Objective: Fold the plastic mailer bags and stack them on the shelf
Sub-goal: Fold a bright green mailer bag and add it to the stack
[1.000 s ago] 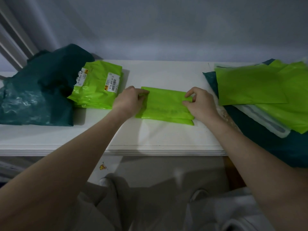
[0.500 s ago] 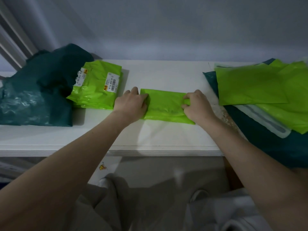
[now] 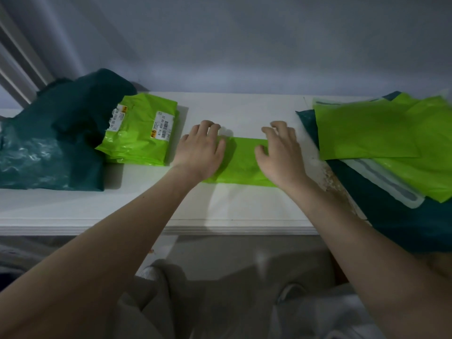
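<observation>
Two hands press flat on a folded green mailer (image 3: 241, 162) mid-shelf (image 3: 146, 206): the left hand (image 3: 199, 151) covers its left end and the right hand (image 3: 281, 155) its right end, fingers spread and nearly straight. A stack (image 3: 140, 133) of folded mailers lies just left; unfolded ones (image 3: 381, 133) lie right, over a teal bag (image 3: 391, 216).

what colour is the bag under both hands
Bright lime green folded mailer bag, plain, best seen in the head view.
</observation>
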Available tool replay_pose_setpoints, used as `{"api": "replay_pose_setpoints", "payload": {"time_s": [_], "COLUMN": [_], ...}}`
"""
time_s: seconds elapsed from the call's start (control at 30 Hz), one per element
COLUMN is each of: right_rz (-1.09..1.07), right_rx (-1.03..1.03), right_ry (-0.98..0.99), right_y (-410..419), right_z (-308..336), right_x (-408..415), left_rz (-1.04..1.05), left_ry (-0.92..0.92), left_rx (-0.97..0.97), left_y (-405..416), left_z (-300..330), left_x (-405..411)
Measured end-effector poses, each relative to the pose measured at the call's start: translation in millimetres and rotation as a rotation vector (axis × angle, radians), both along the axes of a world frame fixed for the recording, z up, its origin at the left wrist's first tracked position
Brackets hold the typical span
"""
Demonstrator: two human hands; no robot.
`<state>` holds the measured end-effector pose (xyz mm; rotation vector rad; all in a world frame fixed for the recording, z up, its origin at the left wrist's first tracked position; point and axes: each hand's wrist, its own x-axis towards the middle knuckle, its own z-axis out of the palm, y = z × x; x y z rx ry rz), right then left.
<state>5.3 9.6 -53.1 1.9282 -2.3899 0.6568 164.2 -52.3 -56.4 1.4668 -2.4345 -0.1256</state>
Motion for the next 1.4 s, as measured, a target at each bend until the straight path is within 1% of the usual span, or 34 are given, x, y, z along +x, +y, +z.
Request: {"api": "replay_pose_setpoints", "payload": {"time_s": [0.07,0.13,0.2,0.27,0.37,0.43,0.5,0.6,0.63,0.73,0.87,0.97,1.07,1.13,1.3,1.4], "right_rz": [0.089,0.152,0.178,0.193,0.2,0.2,0.203,0.199,0.197,0.183,0.145,0.025,-0.065,-0.056,-0.041,-0.028], "right_rx": [0.028,0.064,0.11,0.171,0.203,0.209,0.22,0.231,0.234,0.23,0.22,0.244,0.352,0.396,0.413,0.41], "right_ry": [0.065,0.109,0.125,0.14,0.163,0.168,0.169,0.174,0.177,0.167,0.135,0.112,0.083,0.062,0.031,-0.004], "right_y": [-4.3,-8.6,-13.0,-15.6,-16.4,-16.4,-16.9,-17.3,-16.9,-16.3,-16.6,-13.3,-8.3,-6.4,-6.1,-7.3], "right_z": [-7.4,-15.8,-22.1,-26.4,-28.5,-27.9,-26.5,-25.1,-25.0,-25.0,-23.6,-22.6,-23.2,-25.1,-27.7,-28.7], "right_x": [6.9,13.2,16.0,14.9,11.7,12.3,12.5,12.7,13.0,14.2,15.8,9.6,-0.5,-2.7,-3.3,-5.3], "left_rz": [-0.029,-0.088,-0.146,-0.187,-0.164,-0.162,-0.169,-0.202,-0.189,-0.14,-0.088,-0.074,-0.064,-0.058,-0.006,-0.009], "left_ry": [-0.016,-0.056,-0.135,-0.198,-0.084,-0.055,-0.079,-0.204,-0.21,-0.135,-0.013,0.016,0.03,0.035,0.087,0.089], "left_rx": [0.011,0.079,0.156,0.18,0.222,0.197,0.195,0.18,0.191,0.226,0.326,0.34,0.327,0.325,0.352,0.382], "left_y": [-0.1,1.1,1.5,4.2,3.4,3.0,0.2,-0.3,-0.5,2.7,6.3,5.9,7.9,8.9,10.3,7.2], "left_z": [-7.4,-14.4,-23.8,-29.3,-29.1,-27.5,-29.5,-33.5,-33.7,-30.7,-27.7,-29.5,-31.8,-31.8,-28.9,-26.6], "left_x": [-6.2,-11.8,-15.9,-17.4,-18.4,-18.6,-19.1,-19.7,-20.1,-20.7,-19.2,-17.8,-18.4,-18.4,-18.4,-19.1]}}
